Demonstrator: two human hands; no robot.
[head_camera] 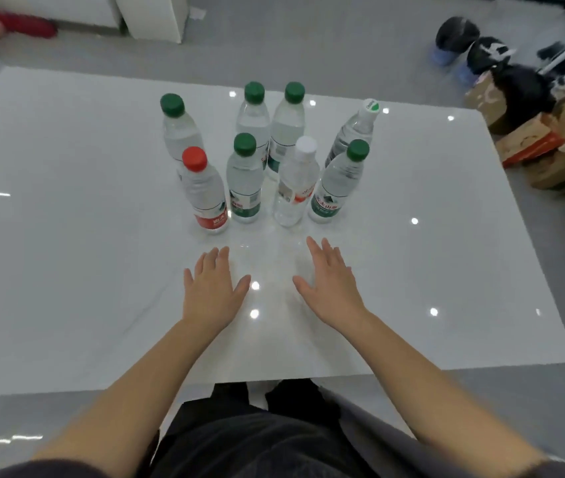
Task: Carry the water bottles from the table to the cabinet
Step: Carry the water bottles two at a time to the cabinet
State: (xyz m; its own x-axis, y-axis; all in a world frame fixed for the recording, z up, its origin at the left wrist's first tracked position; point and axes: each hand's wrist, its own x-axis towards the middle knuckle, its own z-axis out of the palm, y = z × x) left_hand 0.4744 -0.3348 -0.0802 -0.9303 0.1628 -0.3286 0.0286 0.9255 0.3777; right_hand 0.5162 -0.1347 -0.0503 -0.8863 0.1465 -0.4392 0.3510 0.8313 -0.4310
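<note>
Your dark clothing (256,443) fills the bottom of the view, and both bare forearms reach forward over a glossy white table (67,253) that mirrors small ceiling lights. Grey floor (308,46) surrounds it; at far left lies a red object (22,27), and white furniture (149,15) stands beyond the far edge. Your left hand (210,294) lies palm-down with fingers straight and slightly spread, holding nothing; whether it touches the top you cannot tell. Just ahead, eight water bottles (244,181) stand near the table's middle in two rows of four, all upright on their bases, caps up, long axes vertical. The red-capped bottle (205,191) starts the near row on the left, the white-capped bottle (296,184) is third along, and most others wear green caps. Your right hand (331,288) mirrors the left, flat and empty, just short of the near row. Bare tabletop runs wide on both sides of the cluster and back to the near edge. Off the right edge, cardboard boxes (550,143) and dark bags (457,32) crowd the floor.
</note>
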